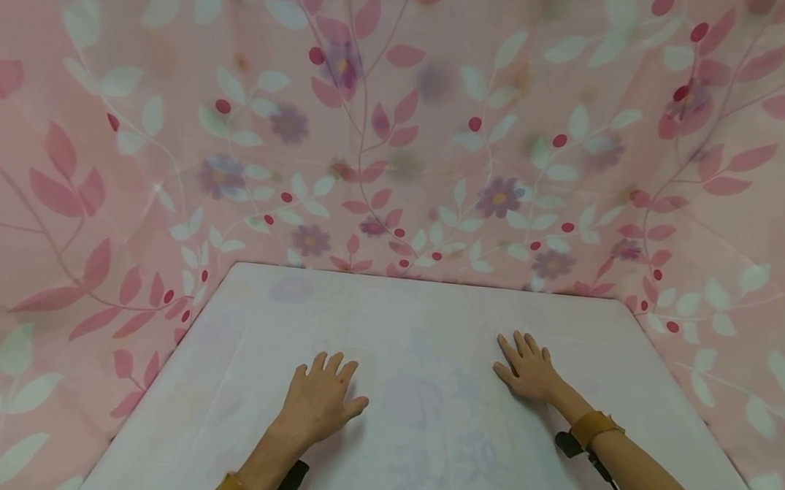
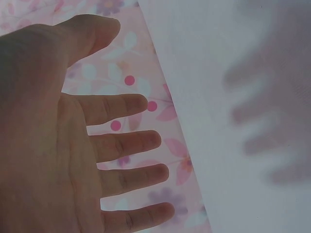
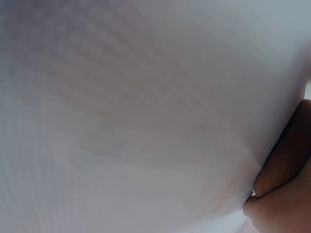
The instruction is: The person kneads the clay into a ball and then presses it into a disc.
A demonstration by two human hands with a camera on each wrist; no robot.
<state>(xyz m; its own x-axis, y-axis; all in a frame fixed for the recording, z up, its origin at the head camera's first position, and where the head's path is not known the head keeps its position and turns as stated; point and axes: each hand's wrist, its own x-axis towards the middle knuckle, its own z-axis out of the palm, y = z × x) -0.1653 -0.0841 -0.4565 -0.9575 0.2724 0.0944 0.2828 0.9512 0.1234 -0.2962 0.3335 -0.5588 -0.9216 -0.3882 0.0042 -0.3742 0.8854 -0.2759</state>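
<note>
In the head view, my left hand (image 1: 320, 399) is held over the white tabletop (image 1: 421, 348), palm down, with fingers spread and the thumb out to the right. The left wrist view shows the palm (image 2: 43, 141) and straight fingers, with nothing held. My right hand (image 1: 528, 371) lies farther right, low over or on the tabletop; contact is hard to tell. Its fingers are extended and apart. Only part of that hand (image 3: 286, 155) appears at the right edge of the right wrist view, close against a white surface (image 3: 121, 145).
A pink curtain (image 1: 396, 150) printed with leaves and flowers surrounds the table's back and sides. Yellow-brown bands (image 1: 595, 427) sit on both wrists with small black devices beneath. A black cable (image 1: 612, 488) runs from the right device. The hand's shadow (image 2: 286, 111) falls on the white top.
</note>
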